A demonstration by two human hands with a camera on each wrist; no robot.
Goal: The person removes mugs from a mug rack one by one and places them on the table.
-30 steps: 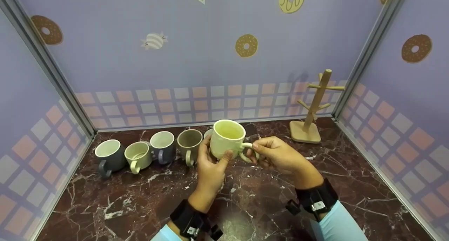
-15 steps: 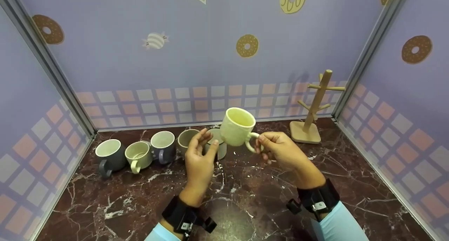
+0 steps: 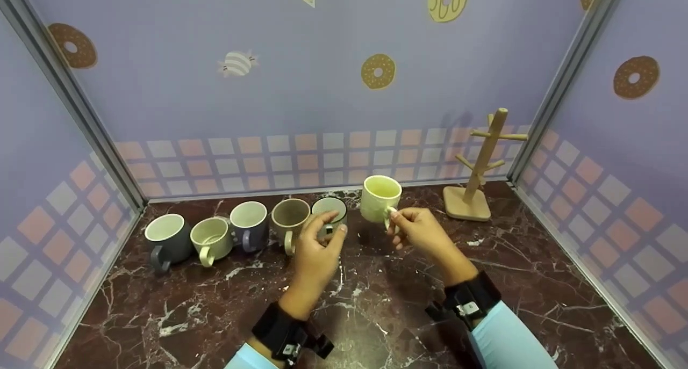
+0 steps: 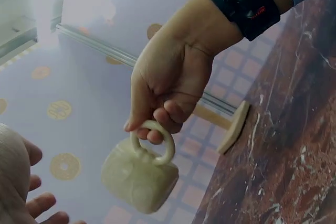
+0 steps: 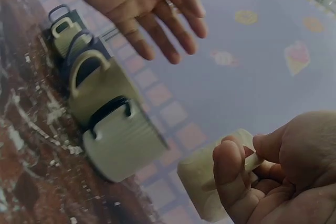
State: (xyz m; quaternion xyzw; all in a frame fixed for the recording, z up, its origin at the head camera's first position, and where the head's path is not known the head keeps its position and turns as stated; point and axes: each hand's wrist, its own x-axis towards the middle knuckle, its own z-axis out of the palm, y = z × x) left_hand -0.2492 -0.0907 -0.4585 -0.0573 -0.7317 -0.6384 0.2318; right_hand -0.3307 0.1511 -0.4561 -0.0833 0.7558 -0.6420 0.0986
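A pale yellow-green mug hangs above the table, its handle pinched between the thumb and fingers of my right hand. In the left wrist view the mug shows clear of the dark tabletop. My left hand is off to the mug's left, holding nothing, with fingers spread in the right wrist view. Behind the left hand stands a pale mug with a dark rim and handle. Beside it on the table is a brown mug with a beige handle.
Farther left in the same row are a purple mug, a small cream mug and a dark grey mug. A wooden mug tree with bare pegs stands at the back right. Walls enclose the marbled table at the back and sides.
My left hand has let go of the mug and moved left. My right hand has carried the mug to the right by its handle, turning the handle toward the front.
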